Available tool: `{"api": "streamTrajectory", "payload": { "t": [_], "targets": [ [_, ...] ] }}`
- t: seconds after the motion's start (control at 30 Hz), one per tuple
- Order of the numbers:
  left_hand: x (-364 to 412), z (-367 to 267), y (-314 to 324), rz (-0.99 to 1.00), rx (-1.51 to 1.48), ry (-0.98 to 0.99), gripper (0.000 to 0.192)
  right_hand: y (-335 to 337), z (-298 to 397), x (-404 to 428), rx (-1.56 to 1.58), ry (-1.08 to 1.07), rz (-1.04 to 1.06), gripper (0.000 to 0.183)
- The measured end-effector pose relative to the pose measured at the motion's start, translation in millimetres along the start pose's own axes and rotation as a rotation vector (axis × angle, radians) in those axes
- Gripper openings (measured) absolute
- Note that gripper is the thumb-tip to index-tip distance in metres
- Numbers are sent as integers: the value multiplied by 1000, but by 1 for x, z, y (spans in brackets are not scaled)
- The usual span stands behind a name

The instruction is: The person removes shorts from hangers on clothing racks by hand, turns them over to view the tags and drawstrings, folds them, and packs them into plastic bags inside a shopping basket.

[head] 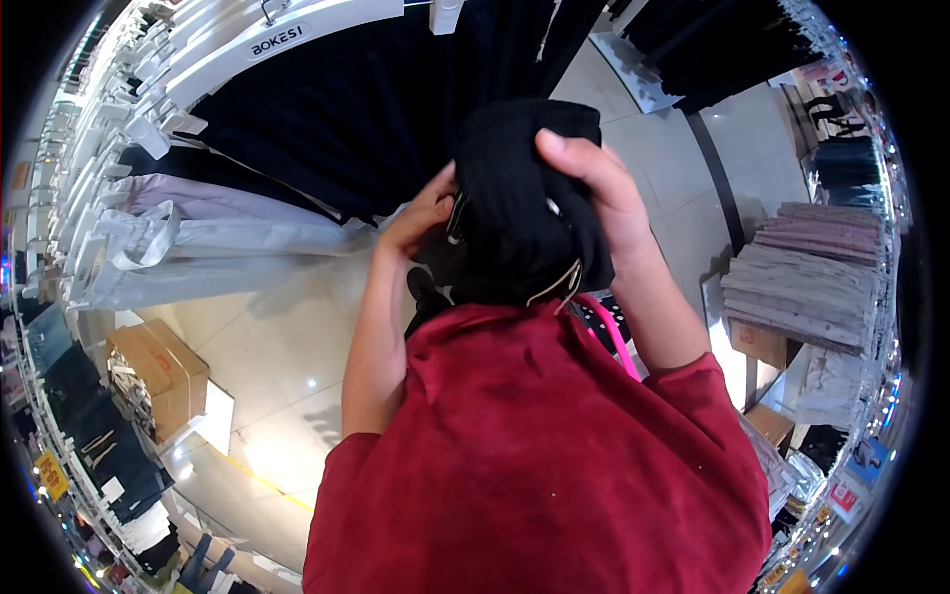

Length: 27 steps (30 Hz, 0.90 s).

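Note:
Close against my chest, a bundle of folded black cloth point(516, 200) is held between both hands. My left hand point(421, 215) grips its left side, the fingers partly hidden behind it. My right hand point(597, 182) holds the upper right side, thumb lying on top. Pale cords hang from the bundle near my red shirt point(549, 445). Just beyond it, black trousers point(334, 111) hang from white clip hangers point(278, 44). Lilac trousers point(223, 199) and pale grey-white trousers point(245, 234) hang to their left.
An open cardboard box point(167, 379) with white items stands on the tiled floor at the left. Folded pale and pink garments point(801, 275) hang on a rack at the right. More black garments point(712, 44) hang at the upper right. A pink strap point(612, 334) shows beside my shirt.

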<state>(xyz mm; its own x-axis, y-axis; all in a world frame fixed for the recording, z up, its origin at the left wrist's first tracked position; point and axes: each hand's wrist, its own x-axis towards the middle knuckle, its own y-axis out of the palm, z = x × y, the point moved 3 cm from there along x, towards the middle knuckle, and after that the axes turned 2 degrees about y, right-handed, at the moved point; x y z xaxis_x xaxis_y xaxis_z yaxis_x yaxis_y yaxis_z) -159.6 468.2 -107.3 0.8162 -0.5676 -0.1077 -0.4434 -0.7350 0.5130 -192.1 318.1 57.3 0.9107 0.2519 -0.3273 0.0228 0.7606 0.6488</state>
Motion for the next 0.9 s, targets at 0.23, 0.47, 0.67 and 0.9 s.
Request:
{"api": "streamTrajectory", "payload": {
  "t": [0.23, 0.47, 0.67, 0.9],
  "targets": [
    [-4, -1, 16, -194, -68, -34, 72, -16, 44, -1, -509, -242, 167, 50],
    [8, -88, -19, -510, 510, 299, 31, -94, 95, 20, -1248, -668, -377, 27],
    [0, -110, -2, -578, 738, 413, 31, -93, 81, 30, -1200, -676, -515, 30],
    [-3, -101, 26, -666, 609, 450, 29, -87, 59, 37, -895, -634, -402, 28]
  ]
}}
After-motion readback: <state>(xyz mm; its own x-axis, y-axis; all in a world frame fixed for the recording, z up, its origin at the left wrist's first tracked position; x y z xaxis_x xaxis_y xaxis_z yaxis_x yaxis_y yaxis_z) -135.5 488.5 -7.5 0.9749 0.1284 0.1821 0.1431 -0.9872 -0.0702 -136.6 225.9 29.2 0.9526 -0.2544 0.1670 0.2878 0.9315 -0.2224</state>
